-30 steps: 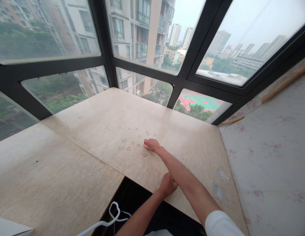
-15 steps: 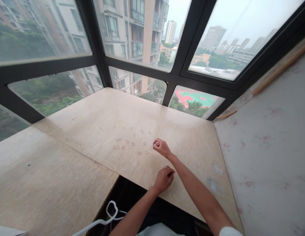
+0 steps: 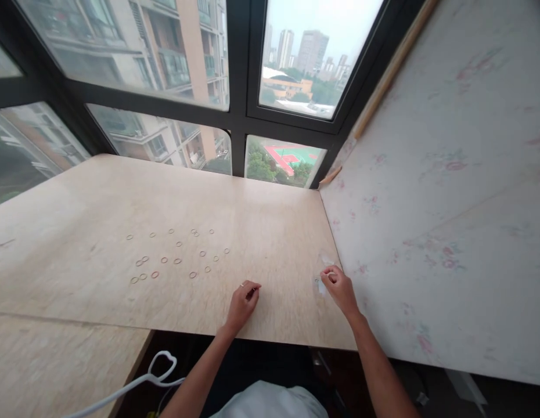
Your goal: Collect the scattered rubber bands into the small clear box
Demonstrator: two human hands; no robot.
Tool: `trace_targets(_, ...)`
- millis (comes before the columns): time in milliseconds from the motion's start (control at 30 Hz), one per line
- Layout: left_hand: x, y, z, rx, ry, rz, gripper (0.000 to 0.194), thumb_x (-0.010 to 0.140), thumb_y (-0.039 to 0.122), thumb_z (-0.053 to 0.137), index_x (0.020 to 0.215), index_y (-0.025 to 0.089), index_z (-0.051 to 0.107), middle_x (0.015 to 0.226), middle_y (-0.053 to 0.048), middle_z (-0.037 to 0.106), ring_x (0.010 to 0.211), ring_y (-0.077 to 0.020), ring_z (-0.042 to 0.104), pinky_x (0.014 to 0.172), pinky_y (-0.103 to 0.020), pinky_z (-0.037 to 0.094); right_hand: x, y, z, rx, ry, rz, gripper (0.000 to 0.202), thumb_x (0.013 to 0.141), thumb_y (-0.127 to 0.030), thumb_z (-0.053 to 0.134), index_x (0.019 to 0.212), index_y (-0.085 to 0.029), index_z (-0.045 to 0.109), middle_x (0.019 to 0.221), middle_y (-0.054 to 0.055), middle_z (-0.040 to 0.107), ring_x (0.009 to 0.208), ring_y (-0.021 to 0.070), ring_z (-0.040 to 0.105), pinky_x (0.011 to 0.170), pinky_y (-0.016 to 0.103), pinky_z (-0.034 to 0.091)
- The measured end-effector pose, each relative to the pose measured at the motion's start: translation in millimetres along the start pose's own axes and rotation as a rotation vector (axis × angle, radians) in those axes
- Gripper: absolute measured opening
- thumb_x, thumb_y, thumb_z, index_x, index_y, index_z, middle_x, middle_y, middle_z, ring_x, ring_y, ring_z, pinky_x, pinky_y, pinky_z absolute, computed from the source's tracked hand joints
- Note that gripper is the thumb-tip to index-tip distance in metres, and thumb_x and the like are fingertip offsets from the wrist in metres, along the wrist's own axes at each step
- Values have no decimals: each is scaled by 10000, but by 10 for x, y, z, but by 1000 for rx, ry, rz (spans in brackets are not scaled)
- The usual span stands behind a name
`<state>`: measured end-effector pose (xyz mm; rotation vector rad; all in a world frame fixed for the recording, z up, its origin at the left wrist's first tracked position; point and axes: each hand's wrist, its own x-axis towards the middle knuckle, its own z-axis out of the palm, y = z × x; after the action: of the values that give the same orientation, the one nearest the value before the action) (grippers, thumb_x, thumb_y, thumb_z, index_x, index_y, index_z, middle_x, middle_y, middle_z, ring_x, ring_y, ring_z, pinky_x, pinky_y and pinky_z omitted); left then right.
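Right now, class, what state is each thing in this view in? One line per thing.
Left hand: fingers curled, fingertips together.
Right hand: fingers curled, beside the clear plastic; contact unclear.
Clear plastic: lying flat.
Thin rings: loose, scattered, some very close together.
White cable: bent into a loop.
Right-hand window: looks shut.

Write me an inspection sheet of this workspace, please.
Surface: pale tabletop, seam at lower left.
Job's things: many thin rings, scattered left of centre; a few reddish.
Clutter: clear plastic pieces near the wall.
Hands: left hand near the front edge, right hand at the plastic; both fingers curled, grip contents unclear.
Cables: white cord, looped at lower left.
Surroundings: dark-framed window ahead, flowered wall to the right.
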<state>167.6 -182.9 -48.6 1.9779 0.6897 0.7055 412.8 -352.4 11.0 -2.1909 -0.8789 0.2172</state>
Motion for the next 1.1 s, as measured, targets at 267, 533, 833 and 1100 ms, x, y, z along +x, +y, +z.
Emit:
trace_targets(267, 10, 40, -4, 38, 10, 12, 165, 851, 220, 452, 870, 192, 613, 843, -44, 638, 772, -157, 603, 681, -277, 487, -7, 211, 37, -321, -77, -62, 161, 803, -324, 479, 779, -228, 606, 455, -55, 451, 439, 124, 439, 484, 238, 232)
trace_targets(533, -13, 22, 7, 34, 20, 18, 161, 852, 197, 457, 883, 181, 614, 836, -40, 631, 762, -146, 600, 671, -260, 475, -268, -39, 164, -184, -44, -150, 257, 855, -358, 442, 859, -192, 638, 454, -56, 436, 425, 114, 432, 488, 232, 274)
trace_targets(833, 40, -35, -96, -161, -40, -110, 162, 829, 250, 514, 870, 169, 647, 802, -42, 653, 677, -132, 614, 637, -250, 489, -623, -142, 876, -62, -183, -276, 358, 916, -400, 397, 900, -182, 680, 687, 41, 677, 589, 153, 613, 572, 226, 393)
trace_targets(1100, 629, -476, -1095, 34, 256, -321, 299, 827, 342, 502, 990, 135, 645, 875, -58, 684, 611, -130, 619, 594, -242, 504, -582, -72, 850, 94, -189, -169, 486, 916, -510, 331, 776, -175, 655, 612, 36, 629, 567, 169, 582, 538, 241, 426)
